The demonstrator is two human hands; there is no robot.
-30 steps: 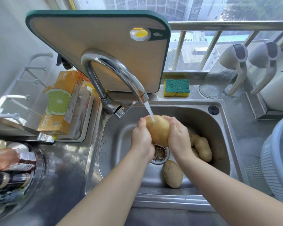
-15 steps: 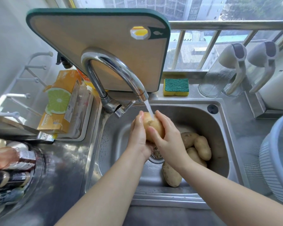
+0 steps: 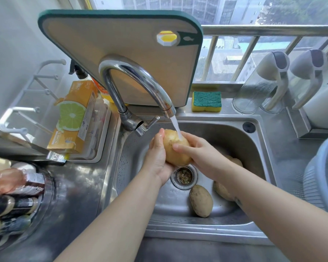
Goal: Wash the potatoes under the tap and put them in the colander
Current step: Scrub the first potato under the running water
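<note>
A yellow-brown potato (image 3: 175, 148) is under the running stream from the chrome tap (image 3: 138, 78), above the drain of the steel sink (image 3: 235, 133). My left hand (image 3: 156, 157) cups it from the left and below. My right hand (image 3: 199, 154) lies over its right side with fingers stretched across it. More potatoes rest on the sink floor: one (image 3: 201, 200) near the front, another (image 3: 222, 190) half hidden under my right forearm, and one (image 3: 235, 161) behind my right wrist. The grey-blue colander (image 3: 322, 174) stands on the counter at the right edge.
A green-edged cutting board (image 3: 121, 53) leans behind the tap. A yellow-green sponge (image 3: 206, 101) lies on the sink ledge. An orange box (image 3: 74, 118) sits in a tray at the left, bottles (image 3: 11, 186) at the lower left, clear jugs (image 3: 263, 87) at the back right.
Both hands have turned the potato under the water. My right hand shifted from gripping its side to lying across its right face, and the hands sit slightly lower over the drain.
</note>
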